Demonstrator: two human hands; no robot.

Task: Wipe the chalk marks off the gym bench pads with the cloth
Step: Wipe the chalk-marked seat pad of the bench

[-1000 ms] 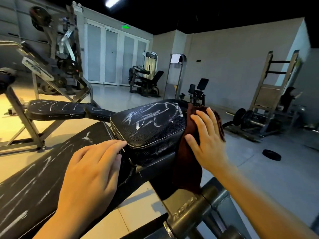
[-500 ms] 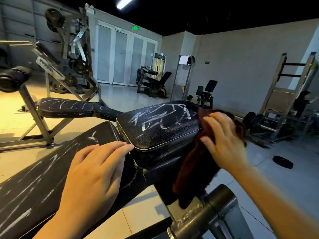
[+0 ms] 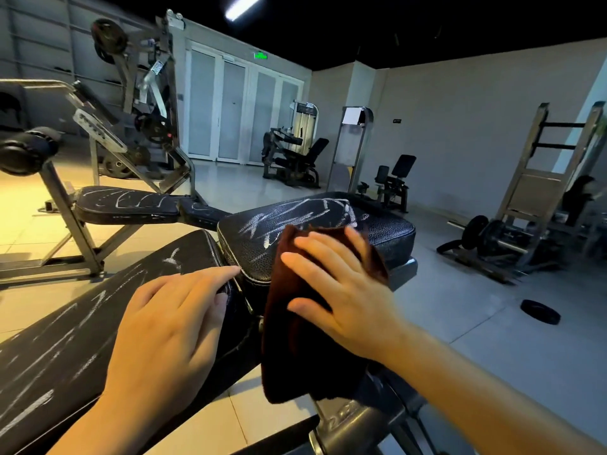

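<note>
2 hands (image 3: 341, 290) press: cloth (image 3: 295, 339) hides the seat pad's (image 3: 377, 231) near chalk.

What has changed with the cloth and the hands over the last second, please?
The right hand has slid the dark cloth from the seat pad's right edge up onto its top, toward the chalk marks. The marks look unwiped. The left hand stays flat on the long pad.

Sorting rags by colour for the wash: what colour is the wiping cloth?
Dark reddish brown, plain; the cloth shows best in the head view.
</note>
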